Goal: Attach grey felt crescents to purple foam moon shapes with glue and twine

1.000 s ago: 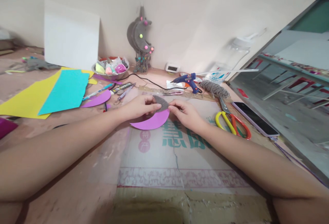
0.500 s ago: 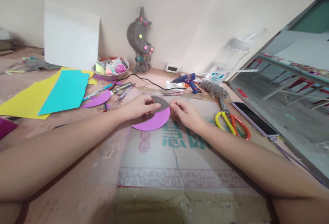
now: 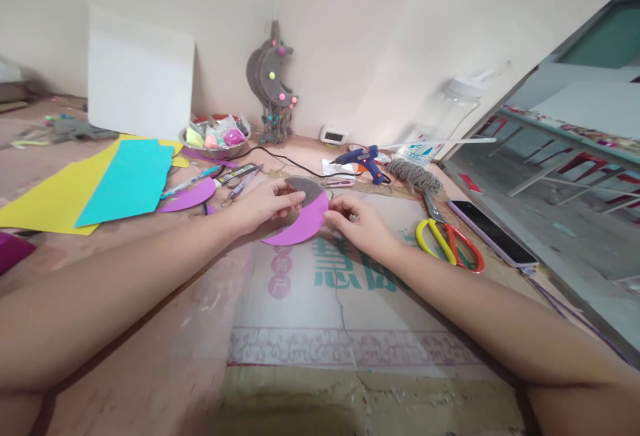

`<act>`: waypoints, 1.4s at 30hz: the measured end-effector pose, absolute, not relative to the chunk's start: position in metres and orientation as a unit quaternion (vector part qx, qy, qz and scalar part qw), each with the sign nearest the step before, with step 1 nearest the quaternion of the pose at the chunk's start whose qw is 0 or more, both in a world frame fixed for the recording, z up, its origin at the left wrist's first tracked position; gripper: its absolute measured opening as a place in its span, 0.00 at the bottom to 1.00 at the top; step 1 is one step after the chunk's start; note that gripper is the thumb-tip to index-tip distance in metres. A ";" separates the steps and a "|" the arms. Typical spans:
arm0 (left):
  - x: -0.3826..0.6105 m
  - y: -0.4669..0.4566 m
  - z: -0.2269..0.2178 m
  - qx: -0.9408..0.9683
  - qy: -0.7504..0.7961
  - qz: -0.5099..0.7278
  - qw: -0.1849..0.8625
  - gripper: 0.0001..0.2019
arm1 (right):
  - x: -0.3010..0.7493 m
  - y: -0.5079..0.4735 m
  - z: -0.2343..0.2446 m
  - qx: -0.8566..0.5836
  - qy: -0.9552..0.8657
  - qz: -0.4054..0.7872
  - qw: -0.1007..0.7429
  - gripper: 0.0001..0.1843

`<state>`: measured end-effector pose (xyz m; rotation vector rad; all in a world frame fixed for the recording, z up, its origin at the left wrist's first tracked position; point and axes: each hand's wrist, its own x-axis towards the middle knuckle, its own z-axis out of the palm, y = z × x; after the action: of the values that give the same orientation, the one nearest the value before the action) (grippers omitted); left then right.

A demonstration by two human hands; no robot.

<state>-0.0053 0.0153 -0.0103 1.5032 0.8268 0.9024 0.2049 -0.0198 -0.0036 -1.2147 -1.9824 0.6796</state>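
Observation:
A purple crescent-shaped piece (image 3: 311, 218) with a dark grey rounded area (image 3: 306, 189) along its upper side is held just over the printed cardboard sheet. My left hand (image 3: 270, 206) grips the left part, its thumb pressed over the grey area. At the right edge, my right hand (image 3: 357, 221) pinches the purple rim between thumb and finger. Whether the grey area is a separate layer, I cannot tell. Beyond the hands lie a blue hot glue gun (image 3: 367, 161) and a bundle of grey yarn (image 3: 414, 175).
Scissors (image 3: 447, 239) and a phone (image 3: 493, 233) lie to the right. Yellow (image 3: 45, 196) and turquoise sheets (image 3: 125, 183) spread at left, beside pens and purple scraps (image 3: 189, 196). A bowl (image 3: 215, 149) of colourful packets stands behind. A grey moon decoration (image 3: 273, 79) hangs on the wall.
The piece has tilted and moved slightly up, showing more purple on its right side. My right hand has shifted a little down along the rim; my left thumb has slid left.

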 end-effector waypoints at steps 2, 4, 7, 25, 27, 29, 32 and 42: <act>-0.004 0.013 -0.011 0.642 0.349 0.382 0.565 0.15 | 0.204 -0.022 -0.003 -0.459 -0.782 0.262 0.330 0.10; -0.003 0.011 -0.010 0.644 0.344 0.380 0.568 0.15 | 0.203 -0.024 -0.001 -0.451 -0.785 0.253 0.340 0.11; -0.002 0.009 -0.009 0.655 0.333 0.377 0.564 0.15 | 0.203 -0.027 0.002 -0.454 -0.747 0.217 0.434 0.07; -0.001 0.009 -0.008 0.703 0.364 0.313 0.525 0.17 | 0.207 -0.028 -0.002 -0.404 -0.872 0.029 0.275 0.06; -0.001 0.009 -0.010 0.695 0.369 0.326 0.525 0.16 | 0.209 -0.029 0.007 -0.415 -0.859 0.057 0.296 0.07; -0.001 0.009 -0.011 0.681 0.369 0.340 0.534 0.16 | 0.216 -0.027 0.023 -0.439 -0.832 0.077 0.332 0.06; 0.000 0.008 -0.010 0.675 0.367 0.341 0.542 0.16 | 0.236 -0.016 0.051 -0.491 -0.764 0.072 0.412 0.09; 0.002 0.005 -0.004 0.666 0.396 0.324 0.543 0.16 | 0.313 0.050 0.023 -0.627 -0.699 0.011 0.345 0.15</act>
<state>0.0018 0.0050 -0.0041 1.5810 0.9405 0.7689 0.3134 0.0499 0.0226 -1.6276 -1.8148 0.0282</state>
